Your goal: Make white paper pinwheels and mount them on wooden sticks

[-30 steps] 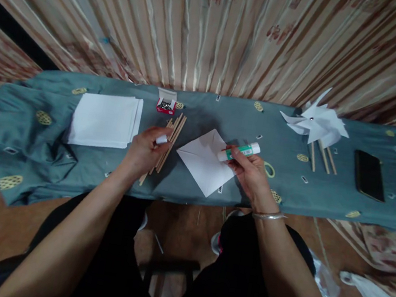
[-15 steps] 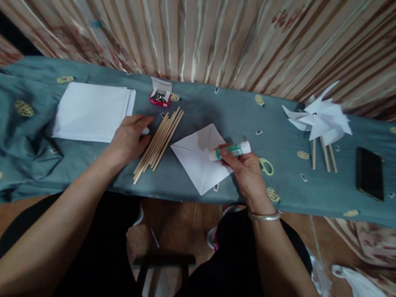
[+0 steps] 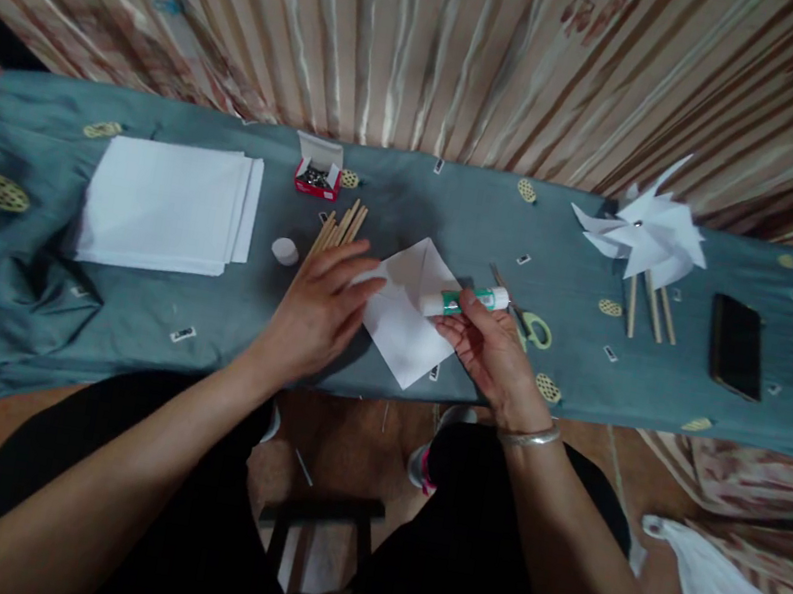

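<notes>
A white paper square [image 3: 407, 324], turned like a diamond, lies on the grey-green cloth [image 3: 211, 317] at the table's front edge. My left hand [image 3: 320, 310] rests flat on the paper's left corner, fingers spread, lying over the lower ends of a bundle of wooden sticks [image 3: 340, 225]. My right hand [image 3: 490, 348] grips a white and green glue stick [image 3: 463, 300], its open end pointing left over the paper. The glue's white cap [image 3: 284, 251] sits on the cloth left of the sticks.
A stack of white sheets [image 3: 164, 206] lies at the left. A small red box of pins [image 3: 317, 177] stands behind the sticks. Green-handled scissors [image 3: 532, 328] lie right of the glue. Paper pinwheels on sticks [image 3: 645, 242] and a dark phone [image 3: 736, 346] are at the right.
My left hand set the cap down on the cloth, then moved right onto the paper's left corner. My right hand keeps the glue stick over the paper.
</notes>
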{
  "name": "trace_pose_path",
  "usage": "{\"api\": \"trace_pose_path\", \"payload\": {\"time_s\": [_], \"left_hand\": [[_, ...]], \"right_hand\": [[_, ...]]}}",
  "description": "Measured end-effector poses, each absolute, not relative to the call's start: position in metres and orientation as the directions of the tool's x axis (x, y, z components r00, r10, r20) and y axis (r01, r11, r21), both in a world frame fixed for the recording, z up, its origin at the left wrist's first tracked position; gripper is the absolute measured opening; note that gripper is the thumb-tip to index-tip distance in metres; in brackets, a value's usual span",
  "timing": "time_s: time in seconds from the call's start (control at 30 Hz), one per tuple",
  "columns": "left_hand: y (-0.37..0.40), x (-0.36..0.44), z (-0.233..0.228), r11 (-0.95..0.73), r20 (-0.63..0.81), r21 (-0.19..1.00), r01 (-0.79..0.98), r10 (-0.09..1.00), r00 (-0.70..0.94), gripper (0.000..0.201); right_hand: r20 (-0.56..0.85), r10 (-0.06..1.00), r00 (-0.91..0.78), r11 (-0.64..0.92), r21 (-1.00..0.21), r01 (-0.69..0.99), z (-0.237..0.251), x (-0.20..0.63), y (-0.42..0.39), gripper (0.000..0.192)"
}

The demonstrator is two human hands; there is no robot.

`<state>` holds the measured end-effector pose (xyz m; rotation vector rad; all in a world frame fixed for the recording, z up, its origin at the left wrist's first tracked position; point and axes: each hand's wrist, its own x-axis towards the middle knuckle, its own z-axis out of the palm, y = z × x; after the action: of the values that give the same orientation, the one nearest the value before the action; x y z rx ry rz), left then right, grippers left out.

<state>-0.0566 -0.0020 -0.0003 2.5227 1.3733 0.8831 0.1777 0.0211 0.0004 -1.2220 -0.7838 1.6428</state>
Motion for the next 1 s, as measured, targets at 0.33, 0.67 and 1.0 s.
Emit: {"api": "trace_pose_path", "payload": {"time_s": [0.33, 0.67, 1.0], "left_hand": [[-0.025, -0.012, -0.019, -0.582, 0.188, 0.369, 0.725, 0.810, 0.555, 0.044], [-0.025, -0.012, -0.022, -0.564, 0.186, 0.393, 0.726, 0.822, 0.538, 0.042], [-0.025, -0.011, -0.020, -0.548, 0.179, 0.427, 0.720, 0.831, 0.526, 0.042]], "right_hand": [[-0.330, 0.942, -0.058, -0.332, -0.896, -0.296, 0.000, 0.181, 0.025, 0.031], [-0.255, 0.967, 0.024, -0.248, -0.954, -0.166, 0.002, 0.178, 0.015, 0.028], [-0.155, 0.987, 0.050, -0.155, -0.988, 0.014, -0.006, 0.177, 0.014, 0.025]]}}
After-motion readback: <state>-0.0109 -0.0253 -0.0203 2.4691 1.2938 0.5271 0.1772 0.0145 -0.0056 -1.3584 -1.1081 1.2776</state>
